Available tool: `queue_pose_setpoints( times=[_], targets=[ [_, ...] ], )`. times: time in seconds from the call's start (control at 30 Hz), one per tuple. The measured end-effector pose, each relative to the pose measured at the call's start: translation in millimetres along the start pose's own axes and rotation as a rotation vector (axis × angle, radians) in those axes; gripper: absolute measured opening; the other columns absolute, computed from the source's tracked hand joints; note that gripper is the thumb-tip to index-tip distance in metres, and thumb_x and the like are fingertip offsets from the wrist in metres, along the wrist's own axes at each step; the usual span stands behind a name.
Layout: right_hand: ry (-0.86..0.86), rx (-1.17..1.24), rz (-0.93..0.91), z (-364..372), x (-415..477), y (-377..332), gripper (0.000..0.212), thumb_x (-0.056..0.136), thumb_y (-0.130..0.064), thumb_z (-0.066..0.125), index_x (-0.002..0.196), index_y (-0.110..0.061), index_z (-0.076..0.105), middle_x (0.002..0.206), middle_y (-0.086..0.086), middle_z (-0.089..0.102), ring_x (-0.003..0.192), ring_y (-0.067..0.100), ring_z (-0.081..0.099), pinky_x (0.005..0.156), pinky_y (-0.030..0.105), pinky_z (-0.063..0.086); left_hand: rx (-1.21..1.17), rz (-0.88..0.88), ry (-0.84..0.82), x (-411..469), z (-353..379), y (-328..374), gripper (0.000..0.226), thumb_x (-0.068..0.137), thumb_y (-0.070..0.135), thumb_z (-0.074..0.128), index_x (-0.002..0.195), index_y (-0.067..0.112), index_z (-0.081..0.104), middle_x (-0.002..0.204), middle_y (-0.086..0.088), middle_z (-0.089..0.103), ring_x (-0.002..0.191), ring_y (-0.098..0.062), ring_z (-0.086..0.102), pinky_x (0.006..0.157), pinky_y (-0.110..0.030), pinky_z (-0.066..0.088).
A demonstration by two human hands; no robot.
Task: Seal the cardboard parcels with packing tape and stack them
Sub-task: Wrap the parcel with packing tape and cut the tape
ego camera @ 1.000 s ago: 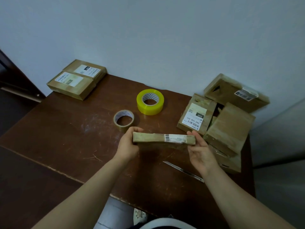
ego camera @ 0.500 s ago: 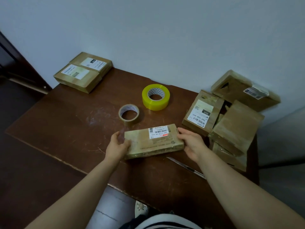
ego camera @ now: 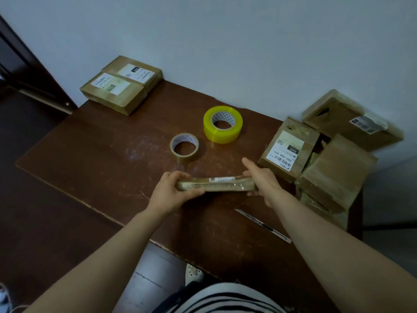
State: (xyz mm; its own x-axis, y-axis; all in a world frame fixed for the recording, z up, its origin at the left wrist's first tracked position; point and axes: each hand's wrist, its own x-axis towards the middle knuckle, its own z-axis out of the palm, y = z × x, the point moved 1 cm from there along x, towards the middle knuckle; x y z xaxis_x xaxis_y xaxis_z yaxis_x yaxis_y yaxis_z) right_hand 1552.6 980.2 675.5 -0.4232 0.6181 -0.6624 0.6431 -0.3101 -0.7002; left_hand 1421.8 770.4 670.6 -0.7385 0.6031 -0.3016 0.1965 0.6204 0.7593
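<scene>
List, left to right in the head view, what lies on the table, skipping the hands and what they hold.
Two labelled parcels → brown tape roll → yellow tape roll → heap of parcels. The utility knife is left out: it overlaps the heap's span.

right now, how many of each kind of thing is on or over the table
parcels: 7 visible: held parcel in left hand and right hand, far-left parcels, right pile; more may be hidden
tape rolls: 2, yellow tape, brown tape
utility knife: 1
total: 10
</scene>
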Motion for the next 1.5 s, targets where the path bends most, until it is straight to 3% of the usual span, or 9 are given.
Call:
queue_pose_setpoints(
  times=[0.13, 0.23, 0.47, 0.53, 0.6, 0.73, 0.87, 1.03, 1.5],
  targets=[
    [-0.081, 0.017, -0.110, -3, 3, -8, 0.050, 0.085, -0.063, 0.052, 0.116, -0.026, 0.068, 0.116, -0.006, 0.060, 0.105, 0.012, 0.049, 0.084, 0.029, 0.033, 0.122, -0.059, -0.035, 9, -7, 16, 0.077, 0.053, 0.085, 0.048, 0.103, 0.028, 0.059, 0.096, 0.006, 0.062, 0.083, -0.008, 0.058, 0.069, -0.030, 0.052],
    [-0.101, 0.015, -0.146, 3, 4, -1, 0.026, 0.092, -0.048, 0.056, 0.105, -0.028, 0.064, 0.110, -0.008, 0.064, 0.103, 0.009, 0.056, 0.072, 0.024, 0.037, 0.236, -0.118, -0.037, 16, -4, 18, 0.092, 0.055, 0.089, 0.039, 0.120, 0.024, 0.055, 0.109, 0.001, 0.060, 0.097, -0.019, 0.059, 0.077, -0.035, 0.053],
    [-0.066, 0.016, -0.142, 9, 7, 16, 0.039, 0.095, -0.057, 0.040, 0.119, -0.028, 0.052, 0.118, -0.002, 0.060, 0.104, 0.016, 0.056, 0.084, 0.032, 0.044, 0.086, -0.316, 0.085, 27, 14, 8, 0.085, 0.082, 0.066, 0.054, 0.147, 0.016, 0.029, 0.146, -0.018, 0.033, 0.127, -0.035, 0.044, 0.099, -0.044, 0.040],
    [-0.028, -0.057, -0.165, 12, 10, 23, 0.047, 0.099, -0.047, 0.040, 0.138, -0.022, 0.043, 0.133, 0.004, 0.053, 0.116, 0.020, 0.053, 0.091, 0.034, 0.045, 0.238, -0.174, 0.207, 19, 19, 10, 0.064, 0.096, 0.047, 0.046, 0.149, 0.017, 0.027, 0.151, -0.019, 0.027, 0.136, -0.036, 0.033, 0.108, -0.045, 0.030],
    [0.021, -0.212, -0.196, 14, 11, 28, 0.054, 0.101, -0.042, 0.035, 0.151, -0.022, 0.026, 0.152, 0.009, 0.032, 0.137, 0.027, 0.034, 0.110, 0.041, 0.031, 0.485, 0.155, 0.218, 10, 32, 14, 0.055, 0.100, 0.033, 0.041, 0.150, 0.016, 0.026, 0.157, -0.012, 0.021, 0.145, -0.030, 0.016, 0.118, -0.043, 0.015],
    [0.110, -0.598, -0.486, 12, 5, 41, 0.054, 0.105, -0.029, 0.029, 0.154, -0.017, 0.009, 0.162, 0.001, 0.002, 0.148, 0.017, -0.004, 0.115, 0.026, -0.001, 0.659, 0.545, -0.087, -4, 70, 26, 0.059, 0.100, 0.028, 0.030, 0.153, 0.019, 0.004, 0.161, 0.000, -0.003, 0.141, -0.010, -0.019, 0.111, -0.027, -0.022],
    [0.048, -0.837, -0.600, 12, -1, 63, 0.055, 0.105, -0.025, 0.027, 0.153, -0.012, 0.005, 0.162, 0.001, -0.003, 0.147, 0.011, -0.010, 0.111, 0.017, -0.010, 0.730, 0.554, -0.213, -4, 98, 33, 0.057, 0.103, 0.033, 0.019, 0.152, 0.015, -0.003, 0.160, -0.001, -0.009, 0.136, -0.006, -0.024, 0.109, -0.024, -0.026],
    [-0.056, -1.030, -0.510, 12, -2, 76, 0.056, 0.105, -0.033, 0.018, 0.153, -0.016, -0.006, 0.160, -0.001, -0.018, 0.147, 0.012, -0.014, 0.118, 0.027, -0.006, 0.891, 0.500, -0.309, 9, 113, 32, 0.071, 0.097, 0.048, 0.021, 0.151, 0.011, -0.008, 0.159, -0.006, -0.013, 0.145, -0.014, -0.017, 0.112, -0.030, -0.020],
    [-0.121, -0.944, -0.474, 14, -2, 78, 0.058, 0.105, -0.032, 0.020, 0.152, -0.018, -0.010, 0.156, -0.009, -0.029, 0.147, 0.010, -0.012, 0.116, 0.025, -0.002, 0.925, 0.533, -0.356, 12, 98, 9, 0.099, 0.087, 0.055, 0.045, 0.147, 0.011, -0.019, 0.156, -0.008, -0.025, 0.144, -0.017, -0.023, 0.116, -0.032, -0.018]
  ],
)
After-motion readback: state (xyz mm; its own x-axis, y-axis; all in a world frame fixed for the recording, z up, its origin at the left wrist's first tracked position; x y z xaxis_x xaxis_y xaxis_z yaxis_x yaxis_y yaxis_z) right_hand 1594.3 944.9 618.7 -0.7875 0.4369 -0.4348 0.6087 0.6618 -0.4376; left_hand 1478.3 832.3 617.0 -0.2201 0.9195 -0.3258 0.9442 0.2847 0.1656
